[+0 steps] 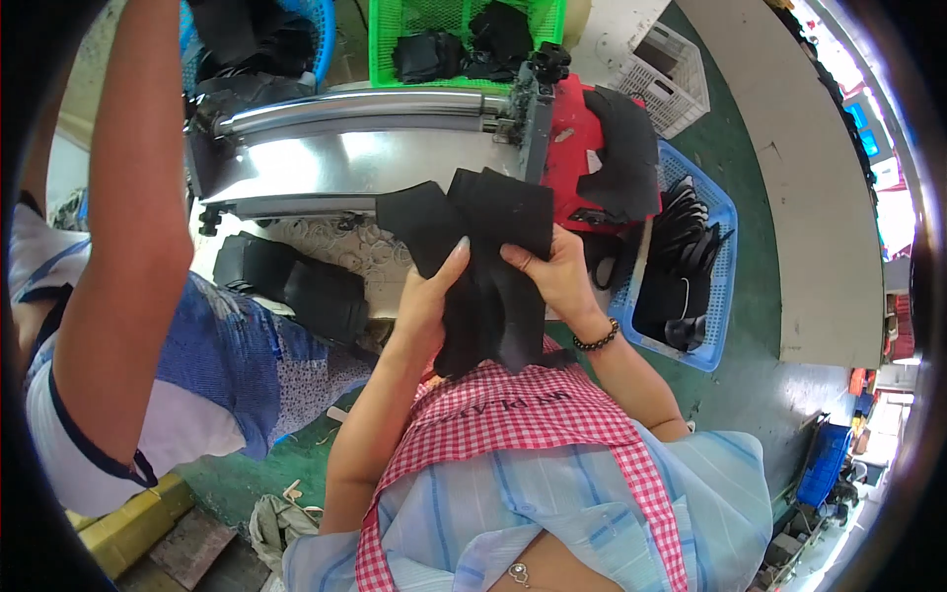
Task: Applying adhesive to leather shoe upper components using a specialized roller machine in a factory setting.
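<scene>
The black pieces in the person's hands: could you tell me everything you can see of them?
The black pieces are flat, dark and dull, with straight and curved cut edges; they look like fabric or thin foam. Several overlap, fanned apart at the top, one angling out to the left; their exact number is unclear. The left hand and right hand grip opposite sides, thumbs on top. They are held in front of the apron; whether they touch it is unclear.

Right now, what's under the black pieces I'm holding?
Your checked apron shows at the lower ends of the black pieces. Your left hand and right hand have thumbs on top; most fingers and anything underneath are covered.
</scene>
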A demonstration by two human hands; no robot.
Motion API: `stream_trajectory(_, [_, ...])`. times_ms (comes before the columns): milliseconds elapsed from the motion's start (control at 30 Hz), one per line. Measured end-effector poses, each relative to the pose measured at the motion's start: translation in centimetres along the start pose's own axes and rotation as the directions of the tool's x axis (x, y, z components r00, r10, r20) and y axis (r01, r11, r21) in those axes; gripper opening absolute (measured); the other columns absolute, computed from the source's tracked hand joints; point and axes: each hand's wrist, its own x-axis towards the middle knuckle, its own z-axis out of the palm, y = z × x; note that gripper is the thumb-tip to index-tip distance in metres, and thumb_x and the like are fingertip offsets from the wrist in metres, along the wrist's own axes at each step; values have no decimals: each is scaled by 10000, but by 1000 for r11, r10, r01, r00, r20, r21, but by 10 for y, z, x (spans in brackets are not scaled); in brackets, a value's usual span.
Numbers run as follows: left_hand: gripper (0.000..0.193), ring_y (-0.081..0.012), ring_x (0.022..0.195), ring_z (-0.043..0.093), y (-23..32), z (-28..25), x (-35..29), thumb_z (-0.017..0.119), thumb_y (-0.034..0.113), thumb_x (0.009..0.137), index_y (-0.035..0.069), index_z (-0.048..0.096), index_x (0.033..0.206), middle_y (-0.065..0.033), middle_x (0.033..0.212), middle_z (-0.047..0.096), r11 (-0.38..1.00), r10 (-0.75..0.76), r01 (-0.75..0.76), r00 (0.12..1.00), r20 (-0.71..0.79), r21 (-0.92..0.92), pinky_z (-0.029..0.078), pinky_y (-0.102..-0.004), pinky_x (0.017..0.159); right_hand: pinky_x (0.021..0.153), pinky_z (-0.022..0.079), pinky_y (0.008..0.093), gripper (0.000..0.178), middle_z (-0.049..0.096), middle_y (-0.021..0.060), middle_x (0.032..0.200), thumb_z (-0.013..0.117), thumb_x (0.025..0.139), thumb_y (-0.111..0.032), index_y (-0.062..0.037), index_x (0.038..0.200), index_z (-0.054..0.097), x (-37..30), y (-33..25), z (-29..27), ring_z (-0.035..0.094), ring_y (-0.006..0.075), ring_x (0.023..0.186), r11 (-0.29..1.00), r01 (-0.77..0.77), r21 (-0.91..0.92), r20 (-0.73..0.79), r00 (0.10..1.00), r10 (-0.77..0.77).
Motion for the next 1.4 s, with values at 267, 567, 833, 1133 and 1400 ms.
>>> stream_trajectory(267, [293,-179,848,625,3,1,4,695,77,807,21,587,1073,-53,975,637,992,60,-67,996,70,103,510,-310,754,817,510,273,280,659,60,1007,637,843,-34,1,1116,584,-15,-31,-50,632,142,910,738,-265,620,97,960,263])
stream_trajectory(567, [421,-199,995,598,-25,43,25,679,44,791,-1,539,1186,-89,1124,607,994,90,-90,996,-4,68,480,-332,866,775,484,241,296,649,18,943,736,761,-54,3,1025,613,-10,-36,-29,574,74,866,997,69,-23,-106,992,-71])
stream_trajectory(833, [410,-183,912,619,-5,40,20,694,141,819,34,543,1184,-68,1073,615,976,145,-139,989,-28,165,509,-318,789,835,470,292,475,623,87,999,762,737,-115,46,1120,531,30,-81,-119,584,155,944,947,268,-175,-395,862,-317])
stream_trajectory(1133, [347,-154,863,620,-20,81,22,747,110,762,11,612,1066,-55,990,639,988,126,-125,992,-5,91,492,-290,784,564,418,242,321,591,29,749,782,744,-231,1,848,586,8,-69,-62,509,68,658,890,134,-436,149,986,-75])
stream_trajectory(1400, [361,-170,910,610,-5,65,7,692,141,824,1,563,1131,-66,1029,623,999,-45,46,993,107,-2,480,-297,819,520,422,195,167,549,-43,671,615,888,-151,-2,813,615,5,-70,-74,490,13,625,963,-37,-266,153,985,80])
